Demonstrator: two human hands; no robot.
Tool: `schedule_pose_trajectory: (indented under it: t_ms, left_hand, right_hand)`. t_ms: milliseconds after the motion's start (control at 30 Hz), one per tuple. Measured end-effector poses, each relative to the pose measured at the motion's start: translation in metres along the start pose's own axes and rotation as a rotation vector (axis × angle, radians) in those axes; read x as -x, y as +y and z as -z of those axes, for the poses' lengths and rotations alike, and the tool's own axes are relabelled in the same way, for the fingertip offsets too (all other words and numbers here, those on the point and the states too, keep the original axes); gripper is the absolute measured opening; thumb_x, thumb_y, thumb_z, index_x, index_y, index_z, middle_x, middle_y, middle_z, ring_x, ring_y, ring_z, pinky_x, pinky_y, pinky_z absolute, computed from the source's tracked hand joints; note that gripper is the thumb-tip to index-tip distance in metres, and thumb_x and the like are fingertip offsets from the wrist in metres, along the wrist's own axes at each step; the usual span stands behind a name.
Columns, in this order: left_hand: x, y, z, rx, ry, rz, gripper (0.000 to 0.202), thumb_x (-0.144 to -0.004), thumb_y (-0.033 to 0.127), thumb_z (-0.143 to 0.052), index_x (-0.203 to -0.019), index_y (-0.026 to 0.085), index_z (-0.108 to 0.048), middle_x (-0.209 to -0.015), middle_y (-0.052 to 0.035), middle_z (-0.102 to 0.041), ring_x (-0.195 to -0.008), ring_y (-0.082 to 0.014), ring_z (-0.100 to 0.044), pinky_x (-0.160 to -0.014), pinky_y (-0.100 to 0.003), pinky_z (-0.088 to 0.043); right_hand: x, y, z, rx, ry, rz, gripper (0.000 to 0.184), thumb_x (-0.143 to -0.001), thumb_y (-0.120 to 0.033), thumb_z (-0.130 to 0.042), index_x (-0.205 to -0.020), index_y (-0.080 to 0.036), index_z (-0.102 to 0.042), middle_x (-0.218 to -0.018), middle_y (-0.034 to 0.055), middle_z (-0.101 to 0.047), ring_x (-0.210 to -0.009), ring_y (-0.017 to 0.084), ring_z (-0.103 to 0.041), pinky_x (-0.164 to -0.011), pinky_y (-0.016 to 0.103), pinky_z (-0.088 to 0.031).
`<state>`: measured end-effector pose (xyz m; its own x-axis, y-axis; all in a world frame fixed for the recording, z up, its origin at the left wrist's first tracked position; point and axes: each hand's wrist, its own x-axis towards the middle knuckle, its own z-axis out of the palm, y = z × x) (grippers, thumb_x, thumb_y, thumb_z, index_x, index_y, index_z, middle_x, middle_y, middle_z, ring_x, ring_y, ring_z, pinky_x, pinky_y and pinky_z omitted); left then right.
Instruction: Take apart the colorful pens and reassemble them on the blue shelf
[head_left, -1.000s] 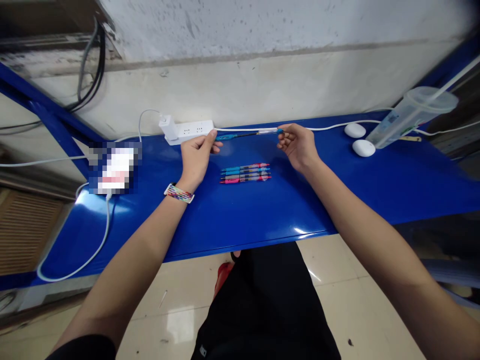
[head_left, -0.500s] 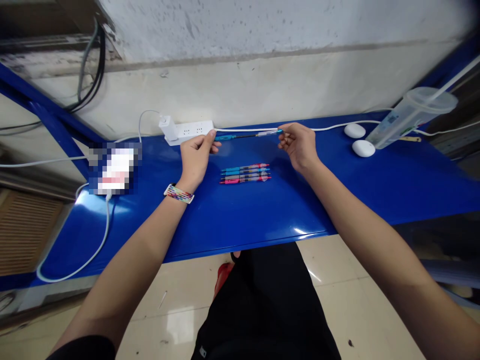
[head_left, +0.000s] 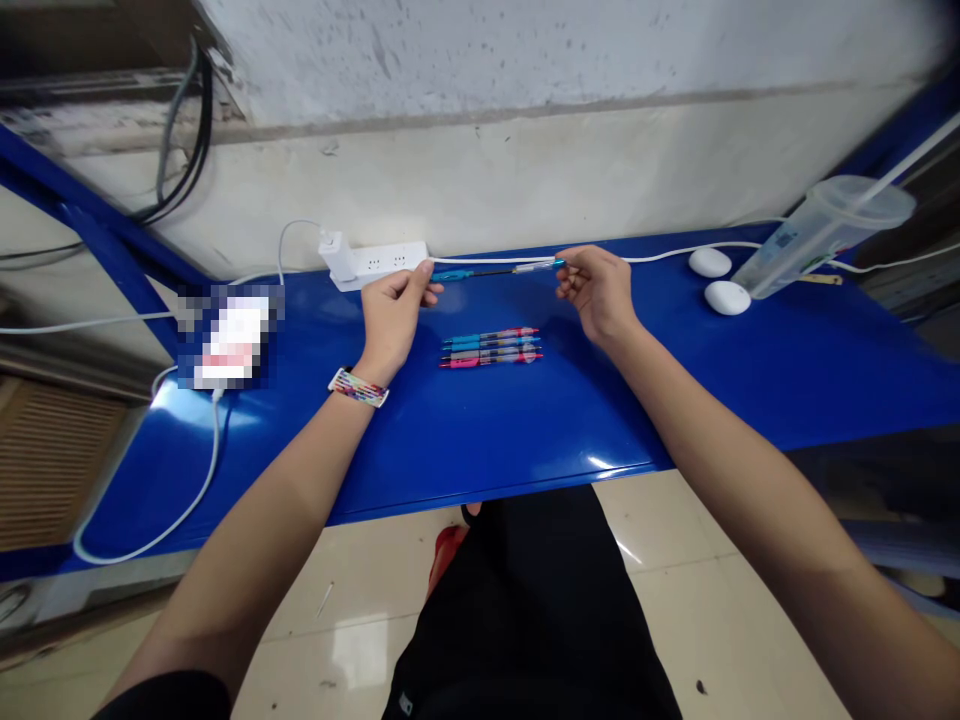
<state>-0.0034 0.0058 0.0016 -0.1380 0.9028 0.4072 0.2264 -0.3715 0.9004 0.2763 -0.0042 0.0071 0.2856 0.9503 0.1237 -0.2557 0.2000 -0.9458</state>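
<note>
Over the far side of the blue table I hold one blue pen level by both ends. My left hand pinches its blue grip end, a patterned band on that wrist. The fingers of my right hand close on the clear barrel's other end. The pen looks partly pulled apart, with a thin dark refill showing in the middle. Below it, several pens with blue and pink parts lie side by side on the table between my hands.
A white power strip with a plugged charger sits at the table's back, its cables running left and right. Two white oval objects and a tilted clear plastic cup are at the right. A blurred-out item lies at the left.
Almost nothing: both hands keep their pinch on the pen, which has shifted very slightly.
</note>
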Motion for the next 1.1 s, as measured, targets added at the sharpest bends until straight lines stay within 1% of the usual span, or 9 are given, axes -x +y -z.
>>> schedule_pose_trajectory:
  t_ms: [233,367,500,633,767,900,1000,1100]
  left_hand:
    - [0.0,0.0,0.0,-0.012,-0.01,-0.027,0.05,-0.104,0.052,-0.076,-0.065,0.022,-0.074,-0.075,-0.0053,-0.082,-0.074,-0.0143,-0.078,-0.075,-0.027,-0.063]
    - [0.0,-0.002,0.0,-0.002,-0.008,-0.033,0.05,-0.103,0.055,-0.076,-0.065,0.022,-0.074,-0.074,-0.0051,-0.081,-0.071,-0.0142,-0.077,-0.073,-0.027,-0.063]
    - [-0.001,-0.002,0.0,-0.002,-0.004,-0.016,0.05,-0.102,0.057,-0.077,-0.065,0.023,-0.073,-0.074,-0.0051,-0.081,-0.072,-0.015,-0.077,-0.073,-0.028,-0.063]
    - [-0.001,-0.002,0.001,-0.002,0.0,-0.011,0.05,-0.103,0.055,-0.076,-0.065,0.022,-0.073,-0.074,-0.0052,-0.081,-0.073,-0.0142,-0.078,-0.073,-0.027,-0.062]
    - [-0.001,-0.003,0.001,-0.002,-0.004,-0.017,0.051,-0.103,0.056,-0.076,-0.066,0.022,-0.073,-0.075,-0.005,-0.081,-0.072,-0.0141,-0.077,-0.073,-0.026,-0.062]
    - [0.0,-0.004,0.001,-0.003,-0.016,-0.029,0.052,-0.103,0.056,-0.077,-0.064,0.022,-0.072,-0.074,-0.0051,-0.081,-0.072,-0.0144,-0.077,-0.074,-0.027,-0.062]
    - [-0.001,-0.005,0.0,-0.005,-0.021,-0.039,0.051,-0.103,0.054,-0.076,-0.064,0.022,-0.073,-0.074,-0.0053,-0.081,-0.07,-0.0139,-0.076,-0.073,-0.027,-0.062]
    - [-0.001,-0.003,0.001,-0.015,-0.012,-0.027,0.05,-0.103,0.055,-0.075,-0.066,0.023,-0.074,-0.075,-0.0051,-0.082,-0.07,-0.0142,-0.076,-0.072,-0.027,-0.062]
  right_hand:
    - [0.0,-0.001,-0.001,0.027,0.041,0.021,0.01,-0.082,-0.017,-0.069,-0.075,-0.022,-0.074,-0.065,-0.002,-0.058,-0.056,0.01,-0.054,-0.056,0.025,-0.05]
    - [-0.001,0.0,0.0,0.009,0.052,0.033,0.01,-0.083,-0.022,-0.074,-0.073,-0.023,-0.072,-0.064,-0.0021,-0.058,-0.057,0.01,-0.054,-0.056,0.024,-0.05]
    - [-0.004,0.003,0.002,0.0,0.047,-0.038,0.015,-0.086,-0.031,-0.078,-0.075,-0.024,-0.07,-0.068,-0.0014,-0.062,-0.059,0.011,-0.055,-0.058,0.025,-0.054]
    - [-0.008,0.005,0.004,0.002,0.044,-0.087,0.022,-0.087,-0.038,-0.081,-0.076,-0.024,-0.067,-0.071,-0.002,-0.061,-0.058,0.011,-0.055,-0.061,0.025,-0.056]
    - [-0.005,0.004,0.004,-0.007,0.043,-0.062,0.015,-0.084,-0.031,-0.078,-0.075,-0.023,-0.07,-0.069,-0.0017,-0.061,-0.058,0.01,-0.055,-0.059,0.024,-0.053]
    - [0.001,0.001,0.001,-0.008,-0.024,-0.043,0.002,-0.078,-0.023,-0.075,-0.077,-0.022,-0.075,-0.068,-0.0011,-0.064,-0.059,0.011,-0.057,-0.059,0.024,-0.053]
    - [0.002,0.001,-0.001,-0.053,-0.052,-0.089,0.005,-0.076,-0.023,-0.073,-0.079,-0.02,-0.077,-0.071,0.0004,-0.067,-0.061,0.011,-0.058,-0.06,0.023,-0.054]
    - [0.0,0.001,0.0,-0.072,-0.022,-0.144,0.004,-0.077,-0.024,-0.072,-0.078,-0.021,-0.074,-0.072,0.0007,-0.067,-0.062,0.011,-0.058,-0.061,0.023,-0.055]
